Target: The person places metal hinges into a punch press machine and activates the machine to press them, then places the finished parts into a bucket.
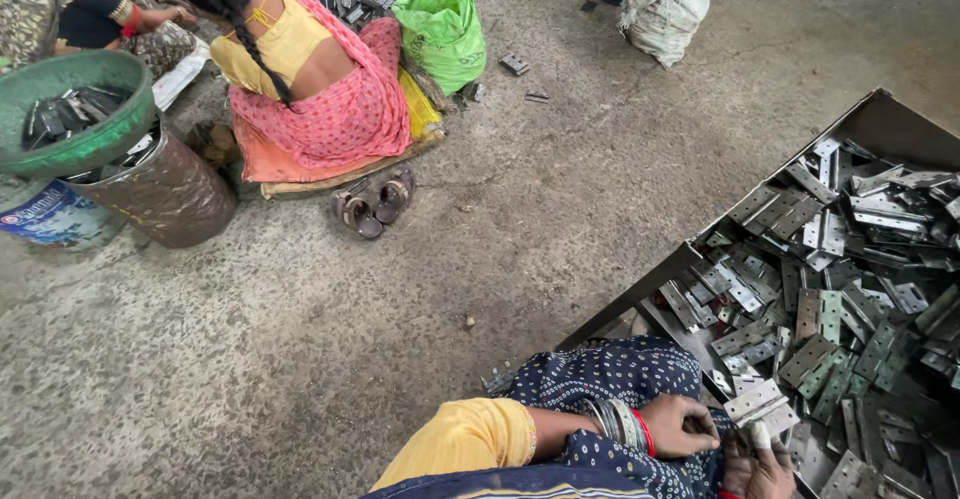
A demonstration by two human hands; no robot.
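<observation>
My left hand (685,426), with bangles on the wrist and a yellow sleeve above, rests on my dark blue dotted cloth (610,374) with its fingers curled at the edge of a flat metal hinge (762,402). My right hand (757,471) sits just below, at the bottom edge of the view, fingers closed on the lower end of that same hinge. Both hands are at the near corner of a large metal tray (880,119) heaped with several grey hinges (850,299).
A person in pink and yellow (310,69) sits on the concrete floor at the back, sandals (372,202) behind them. A green basin (75,109) of metal parts stands on a drum at left. A green sack (440,24) and a white sack (665,4) stand farther back.
</observation>
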